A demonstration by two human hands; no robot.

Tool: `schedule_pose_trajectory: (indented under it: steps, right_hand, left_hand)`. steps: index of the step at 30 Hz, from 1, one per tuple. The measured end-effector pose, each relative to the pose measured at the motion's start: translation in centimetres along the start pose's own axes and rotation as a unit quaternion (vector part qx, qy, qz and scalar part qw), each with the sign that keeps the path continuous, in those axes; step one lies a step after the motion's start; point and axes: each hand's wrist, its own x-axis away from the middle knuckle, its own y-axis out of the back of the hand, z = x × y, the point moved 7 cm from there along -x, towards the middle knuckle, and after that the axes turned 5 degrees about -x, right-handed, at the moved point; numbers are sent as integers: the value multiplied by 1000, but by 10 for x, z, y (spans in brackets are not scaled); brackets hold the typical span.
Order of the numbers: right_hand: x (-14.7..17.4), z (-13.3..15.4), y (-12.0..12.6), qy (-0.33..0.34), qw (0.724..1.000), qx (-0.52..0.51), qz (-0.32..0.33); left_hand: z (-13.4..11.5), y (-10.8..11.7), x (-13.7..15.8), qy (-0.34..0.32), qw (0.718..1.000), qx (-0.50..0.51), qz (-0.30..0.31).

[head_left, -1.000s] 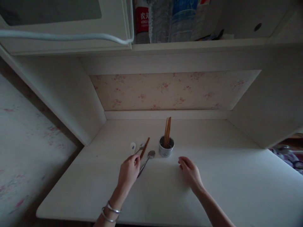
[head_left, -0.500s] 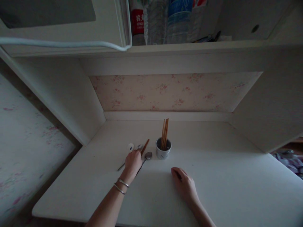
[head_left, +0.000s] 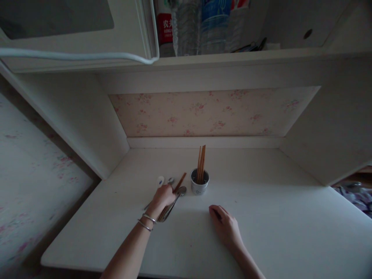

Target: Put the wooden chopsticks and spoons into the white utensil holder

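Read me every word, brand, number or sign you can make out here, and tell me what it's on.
"农夫", second character partly covered: red label on a bottle.
"ONGF", letter before it unclear, end covered: same label.
Too small: the line below; the dark mark on the white spoon.
Unreadable: pale marks on the blue label; the rightmost bottle's cut-off red marks.

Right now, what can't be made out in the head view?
Head view: whether the left hand grips the slanted brown wooden chopsticks; its back hides the fingertips.
Head view: lower ends of the upright brown wooden chopsticks; hidden by the wall of the pale round perforated cup.
Head view: top of the blue-labelled clear plastic bottle; cut off by the top edge.
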Motion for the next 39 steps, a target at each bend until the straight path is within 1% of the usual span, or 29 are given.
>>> schedule_pose_trajectory:
  steps: [3,5,8,10,12,15,17,18,19,20,21,24,26,27,28,30,31,34,35,37,39]
  right_hand:
    - [0,0,0,3,1000,2,1]
    - [0,0,-1,5,1000,5,1]
    - [0,-2,-2,11,1000,9,2]
    - [0,-4,-3,14,1000,11,6]
    - [0,-6,-5,15,1000,14,9]
    - [0,-9,-6,11,1000,16,8]
    - [1,-9,-7,10,1000,15,9]
    - [1,-9,-7,11,1000,15,10]
    - [0,-8,-7,13,1000,14,10]
    - [0,-8,-7,15,1000,13,10]
    - [0,-7,-7,17,1000,13,10]
    - [0,-6,-6,16,1000,12,11]
    - [0,-6,-5,13,1000,10,11]
    - [0,-5,-5,14,1000,9,10]
    - [0,-5,-5,16,1000,8,10]
    - [0,-4,-5,21,1000,5,10]
    - [0,-3,-4,22,1000,5,8]
    - [-1,-4,-4,22,1000,6,2]
    - [-1,-4,-4,22,1000,8,1]
    - [-2,-4,-5,25,1000,12,2]
    - [-2,-3,-6,29,999,16,3]
  left_hand:
    - [0,-5,0,5,999,-15,41]
    - [-1,-5,0,5,998,-21,59]
    - [-4,-1,5,0,997,-26,72]
    - [-7,6,11,-8,997,-24,71]
    - [-10,17,21,-18,998,-20,61]
    - [-12,40,36,-28,999,-15,36]
    - [-13,61,45,-37,999,0,9]
    - [-15,74,48,-46,999,21,-13]
    - [-18,89,50,-60,995,64,-44]
    - [-22,104,52,-78,987,120,-76]
    - [-27,119,53,-98,972,187,-103]
    - [-46,155,51,-148,908,368,-137]
    - [-60,170,44,-164,875,428,-157]
    - [-67,174,39,-169,866,441,-167]
    - [-73,176,32,-171,861,445,-176]
    - [-83,174,18,-167,867,430,-187]
    - [-86,169,10,-161,877,410,-192]
    - [-94,150,-12,-139,923,304,-191]
    - [-96,143,-17,-136,934,272,-186]
    - [-98,130,-25,-134,947,232,-176]
    - [-100,118,-28,-131,952,221,-169]
